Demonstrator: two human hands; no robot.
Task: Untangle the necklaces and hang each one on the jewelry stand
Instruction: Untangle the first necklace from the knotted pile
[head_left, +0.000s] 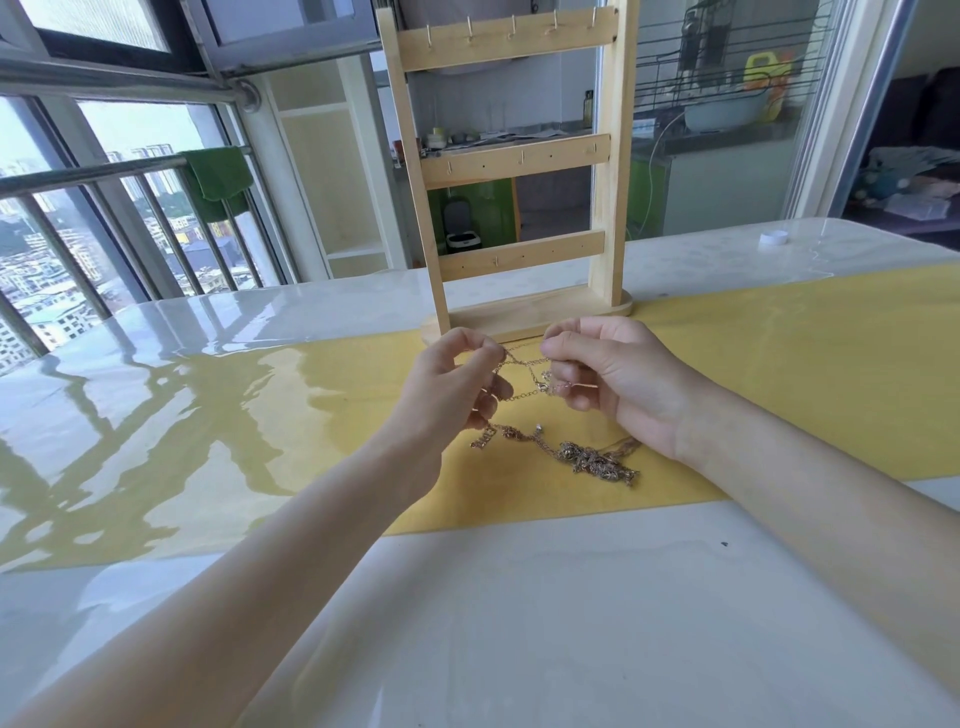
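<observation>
Yellow mat (779, 364), both hands pinching necklace chain (524, 364)

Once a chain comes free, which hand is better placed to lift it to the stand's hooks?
Probably right: the right hand sits directly below the jewelry stand, pinching the chain; the left hand is lower, offset.

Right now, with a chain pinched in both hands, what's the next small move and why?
Probably ease the left hand and right hand gently apart to find where the held chain crosses. It trails down into the tangled pile on the yellow runner, and the jewelry stand holds nothing yet.
</observation>
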